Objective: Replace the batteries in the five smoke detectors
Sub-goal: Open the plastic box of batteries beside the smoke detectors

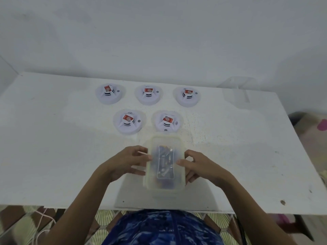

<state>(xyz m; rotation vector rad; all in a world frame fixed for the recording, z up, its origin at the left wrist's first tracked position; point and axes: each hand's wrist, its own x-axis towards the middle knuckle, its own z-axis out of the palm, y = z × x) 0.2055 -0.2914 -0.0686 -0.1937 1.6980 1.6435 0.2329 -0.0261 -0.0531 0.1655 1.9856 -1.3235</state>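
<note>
At bench (pixel 53 138) front, fingers of L hand (pixel 127 161) & R hand (pixel 200 167) gripping battery box (pixel 150 181) sides; hold level, open slow & even, no spilling batts (pixel 165 163).

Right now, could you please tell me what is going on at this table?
A person grips a clear container, seemingly holding batteries, with the left hand and right hand on its sides, over the white table. Five smoke detectors sit beyond it, three behind two, none touched.
</note>
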